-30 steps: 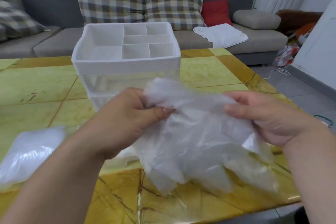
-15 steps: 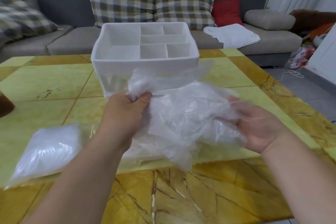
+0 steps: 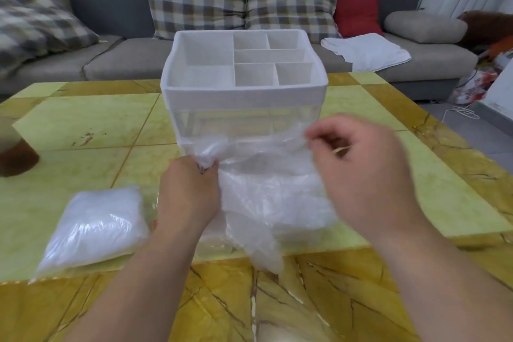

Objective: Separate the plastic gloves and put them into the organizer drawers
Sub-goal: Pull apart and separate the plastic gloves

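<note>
We work over a yellow-green marble-patterned table. Just beyond our fingers stands a white plastic organizer with a divided top tray and clear drawers. A crumpled bunch of thin clear plastic gloves hangs between our fingers, in front of the drawers. A clear plastic bag of white material lies left of them. Our left hand clamps the bunch's upper corner, fingers curled. Our right hand, blurred, pinches its top edge.
</note>
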`<action>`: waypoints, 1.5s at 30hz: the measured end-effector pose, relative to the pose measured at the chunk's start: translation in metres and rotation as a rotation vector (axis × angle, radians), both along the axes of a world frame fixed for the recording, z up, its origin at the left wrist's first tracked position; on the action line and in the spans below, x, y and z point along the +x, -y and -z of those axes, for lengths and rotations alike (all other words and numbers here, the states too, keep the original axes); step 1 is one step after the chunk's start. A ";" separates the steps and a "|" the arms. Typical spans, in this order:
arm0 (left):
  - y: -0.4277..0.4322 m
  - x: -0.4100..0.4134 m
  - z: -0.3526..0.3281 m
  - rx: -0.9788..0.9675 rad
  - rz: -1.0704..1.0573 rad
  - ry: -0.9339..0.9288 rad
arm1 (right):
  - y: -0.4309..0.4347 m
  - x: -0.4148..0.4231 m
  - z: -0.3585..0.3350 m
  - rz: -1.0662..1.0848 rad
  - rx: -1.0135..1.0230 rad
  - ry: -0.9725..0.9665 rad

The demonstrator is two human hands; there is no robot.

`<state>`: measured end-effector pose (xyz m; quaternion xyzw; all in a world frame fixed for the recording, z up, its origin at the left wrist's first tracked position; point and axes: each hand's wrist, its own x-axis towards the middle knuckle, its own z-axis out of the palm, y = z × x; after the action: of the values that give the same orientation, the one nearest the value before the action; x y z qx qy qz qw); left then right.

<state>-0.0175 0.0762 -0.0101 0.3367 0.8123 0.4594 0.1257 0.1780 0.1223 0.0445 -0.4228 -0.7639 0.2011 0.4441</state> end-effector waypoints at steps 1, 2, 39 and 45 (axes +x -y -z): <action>0.000 0.000 0.000 -0.013 -0.007 -0.004 | 0.007 -0.009 0.005 -0.096 -0.062 0.138; 0.001 0.001 -0.001 -0.027 -0.010 -0.010 | 0.012 -0.016 0.013 -0.158 -0.115 0.285; 0.006 0.007 0.024 -0.430 0.450 -0.816 | -0.026 -0.037 0.042 -0.334 -0.201 0.816; 0.002 0.007 0.023 -0.477 0.537 -0.892 | -0.012 -0.053 0.043 -0.319 -0.009 0.730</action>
<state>-0.0106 0.0738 -0.0336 0.6549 0.7539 0.0288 -0.0446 0.1246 0.1345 0.0013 -0.3446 -0.9267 0.1073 0.1045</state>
